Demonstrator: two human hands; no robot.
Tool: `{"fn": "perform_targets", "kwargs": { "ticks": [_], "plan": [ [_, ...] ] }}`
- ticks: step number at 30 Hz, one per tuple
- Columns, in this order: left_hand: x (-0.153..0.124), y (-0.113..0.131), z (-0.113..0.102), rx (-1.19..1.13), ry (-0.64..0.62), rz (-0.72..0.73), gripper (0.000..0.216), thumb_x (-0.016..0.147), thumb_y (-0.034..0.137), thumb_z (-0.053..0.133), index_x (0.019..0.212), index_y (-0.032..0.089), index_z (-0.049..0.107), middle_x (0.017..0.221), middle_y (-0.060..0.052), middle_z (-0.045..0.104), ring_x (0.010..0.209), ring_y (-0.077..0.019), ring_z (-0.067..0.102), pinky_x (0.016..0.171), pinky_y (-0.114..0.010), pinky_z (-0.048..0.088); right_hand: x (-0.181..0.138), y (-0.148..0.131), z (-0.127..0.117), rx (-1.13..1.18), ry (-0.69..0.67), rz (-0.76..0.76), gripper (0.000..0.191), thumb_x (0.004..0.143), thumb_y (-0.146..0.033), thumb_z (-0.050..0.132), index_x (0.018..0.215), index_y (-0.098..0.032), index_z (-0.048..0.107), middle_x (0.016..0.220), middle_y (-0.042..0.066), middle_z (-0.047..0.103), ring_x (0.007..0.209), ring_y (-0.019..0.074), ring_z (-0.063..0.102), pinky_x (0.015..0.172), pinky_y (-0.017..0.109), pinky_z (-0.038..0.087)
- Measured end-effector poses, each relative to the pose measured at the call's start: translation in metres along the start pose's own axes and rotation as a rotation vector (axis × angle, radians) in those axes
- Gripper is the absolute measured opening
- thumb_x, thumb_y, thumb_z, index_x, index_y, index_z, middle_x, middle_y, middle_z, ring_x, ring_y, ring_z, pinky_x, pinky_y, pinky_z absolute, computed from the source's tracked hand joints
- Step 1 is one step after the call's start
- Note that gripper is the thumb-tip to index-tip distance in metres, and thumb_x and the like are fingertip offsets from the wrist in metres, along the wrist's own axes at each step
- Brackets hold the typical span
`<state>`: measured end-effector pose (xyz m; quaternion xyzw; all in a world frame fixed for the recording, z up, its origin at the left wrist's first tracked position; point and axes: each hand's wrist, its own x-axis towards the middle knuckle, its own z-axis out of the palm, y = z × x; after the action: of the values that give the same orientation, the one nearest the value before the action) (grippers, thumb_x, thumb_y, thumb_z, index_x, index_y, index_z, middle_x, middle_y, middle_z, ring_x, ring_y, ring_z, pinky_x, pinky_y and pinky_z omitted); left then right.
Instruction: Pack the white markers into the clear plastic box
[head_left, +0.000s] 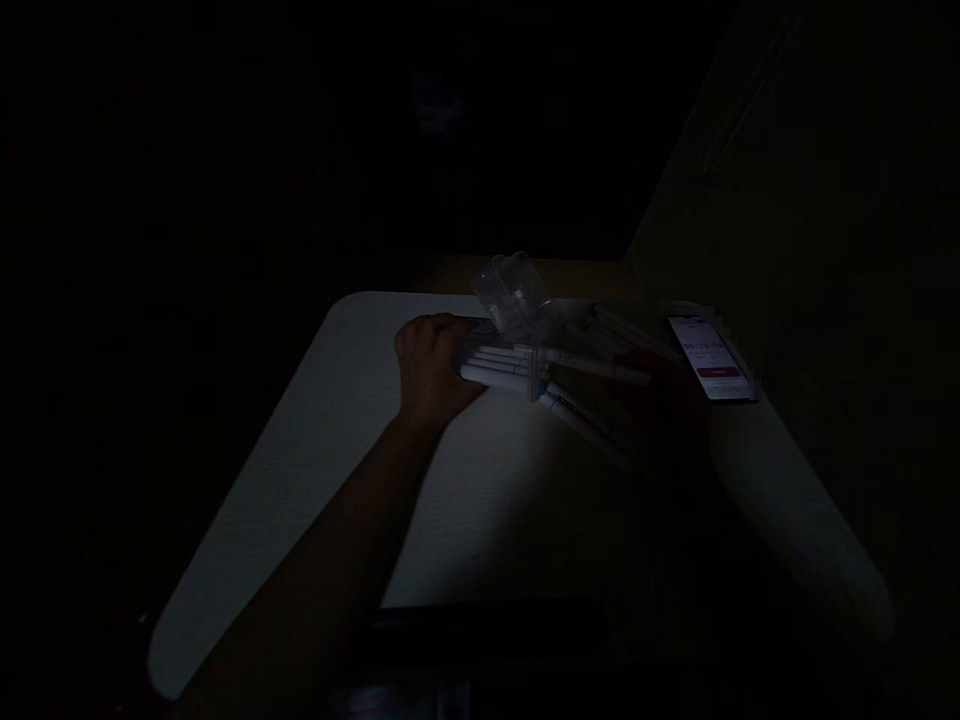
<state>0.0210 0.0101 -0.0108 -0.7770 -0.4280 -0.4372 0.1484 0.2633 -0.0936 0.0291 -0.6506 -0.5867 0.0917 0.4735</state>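
The left hand (pixel 431 365) wraps a clear plastic case (pixel 533 378) of white pens (pixel 495 378) near the table's (pixel 337 400) far edge. One pen (pixel 589 362) spans from its mouth toward the shadowed right hand (pixel 654 400), whose grip I cannot tell; a skewed angle could snag it, and a knock could scatter loose pens (pixel 586 423) near the smartphone (pixel 711 358).

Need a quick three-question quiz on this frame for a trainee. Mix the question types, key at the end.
1. True or false: the screen of the phone is lit.

2. Which hand is on the clear container with white pens in it?
A) left
B) right
C) neither

3. Fill in: the right hand is hard to make out because it is in deep ____.

Key:
1. True.
2. A, the left hand.
3. Shadow.
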Motion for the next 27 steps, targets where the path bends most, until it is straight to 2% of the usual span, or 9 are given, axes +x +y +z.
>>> {"fn": "perform_targets", "kwargs": {
  "ticks": [4, 8, 11, 15, 19, 23, 27],
  "plan": [
    [0.0, 0.0, 0.0, 0.005, 0.001, -0.007, 0.049, 0.063, 0.046, 0.063, 0.104, 0.023, 0.051, 0.103, -0.007, 0.054, 0.1, -0.0245, 0.045, 0.087, -0.04, 0.032, 0.002, 0.002, 0.004, 0.025, -0.023, 0.001, 0.031, 0.073, -0.027, 0.051, 0.102, -0.019, 0.06, 0.108, 0.007, 0.061, 0.102, 0.0225, 0.055, 0.084, 0.041, 0.047],
    [0.0, 0.001, 0.0, -0.009, -0.023, -0.019, 0.05, 0.063, 0.046, 0.063, 0.106, 0.023, 0.05, 0.104, -0.007, 0.054, 0.101, -0.0247, 0.045, 0.087, -0.04, 0.031, 0.0, 0.006, 0.01, 0.05, -0.085, 0.056, 0.042, 0.074, -0.025, 0.048, 0.116, -0.022, 0.053, 0.112, 0.007, 0.06, 0.094, 0.0225, 0.059, 0.072, 0.038, 0.052],
    [0.0, 0.001, 0.0, 0.003, -0.013, -0.004, 0.051, 0.063, 0.047, 0.063, 0.107, 0.024, 0.05, 0.104, -0.007, 0.054, 0.101, -0.0244, 0.045, 0.087, -0.04, 0.031, 0.001, 0.009, 0.012, 0.022, -0.128, 0.085, 0.047, 0.074, -0.027, 0.049, 0.121, -0.023, 0.05, 0.115, 0.007, 0.059, 0.09, 0.0228, 0.06, 0.068, 0.036, 0.052],
    [-0.001, 0.001, 0.0, 0.015, -0.026, -0.025, 0.05, 0.063, 0.046, 0.063, 0.107, 0.024, 0.05, 0.104, -0.007, 0.054, 0.102, -0.0249, 0.045, 0.088, -0.04, 0.031, -0.001, 0.016, 0.014, 0.01, -0.211, 0.033, 0.061, 0.072, -0.029, 0.053, 0.132, -0.022, 0.038, 0.129, 0.009, 0.05, 0.099, 0.0237, 0.059, 0.074, 0.037, 0.053],
    [-0.001, 0.0, 0.0, 0.001, -0.026, -0.014, 0.05, 0.063, 0.045, 0.063, 0.106, 0.023, 0.051, 0.105, -0.007, 0.054, 0.102, -0.0253, 0.045, 0.088, -0.04, 0.031, -0.009, 0.022, 0.019, 0.146, -0.3, -0.037, 0.076, 0.073, -0.032, 0.055, 0.139, -0.024, 0.02, 0.141, 0.009, 0.033, 0.118, 0.0241, 0.047, 0.08, 0.036, 0.053],
    [-0.001, -0.001, 0.0, -0.003, -0.014, -0.002, 0.049, 0.063, 0.044, 0.063, 0.107, 0.023, 0.051, 0.105, -0.008, 0.054, 0.102, -0.0247, 0.046, 0.088, -0.04, 0.031, -0.01, 0.02, 0.022, 0.183, -0.395, -0.048, 0.073, 0.075, -0.035, 0.054, 0.14, -0.028, 0.02, 0.14, 0.007, 0.036, 0.122, 0.0233, 0.043, 0.088, 0.039, 0.049],
    [0.0, 0.0, 0.0, 0.001, -0.036, -0.015, 0.05, 0.063, 0.044, 0.063, 0.107, 0.024, 0.05, 0.104, -0.007, 0.054, 0.101, -0.0247, 0.046, 0.088, -0.04, 0.031, -0.006, 0.022, 0.022, 0.254, -0.503, -0.049, 0.071, 0.077, -0.033, 0.052, 0.14, -0.03, 0.018, 0.144, 0.006, 0.029, 0.125, 0.0219, 0.04, 0.086, 0.038, 0.051]
  ]
}}
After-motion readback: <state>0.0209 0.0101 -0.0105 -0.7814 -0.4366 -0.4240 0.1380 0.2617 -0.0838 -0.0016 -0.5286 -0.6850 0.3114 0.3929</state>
